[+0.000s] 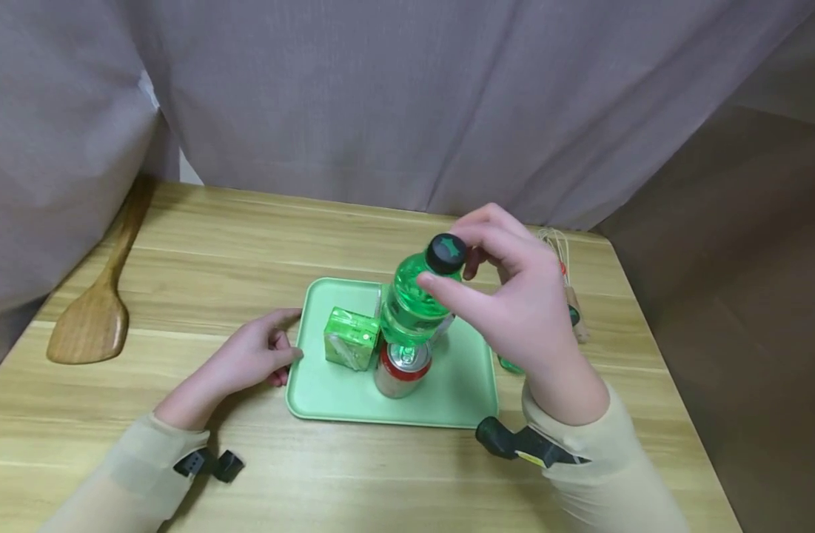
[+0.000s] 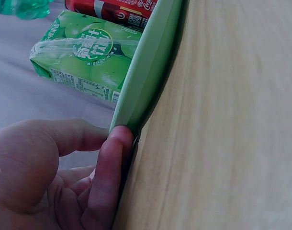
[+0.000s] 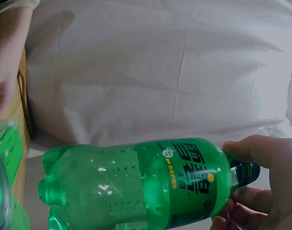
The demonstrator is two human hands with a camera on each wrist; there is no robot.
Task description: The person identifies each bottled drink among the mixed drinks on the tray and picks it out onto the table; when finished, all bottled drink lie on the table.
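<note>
My right hand [image 1: 523,296] holds a green plastic soda bottle [image 1: 410,300] by its neck, just under the black cap. In the right wrist view the same bottle [image 3: 131,184] shows its label and lobed base. It is above the light green tray [image 1: 440,403], with a red-topped drink can [image 1: 400,377] just below it in the head view. A green juice box [image 1: 349,337] with a wrapped straw stands on the tray, left of the can. My left hand [image 1: 257,355] pinches the tray's left rim; the left wrist view shows thumb and finger at that edge.
A wooden spatula [image 1: 90,326] lies at the table's far left. Right of the tray, partly behind my right hand, are a whisk [image 1: 557,244] and a green item [image 1: 510,365]. A grey curtain [image 1: 354,104] hangs behind the wooden table [image 1: 354,474].
</note>
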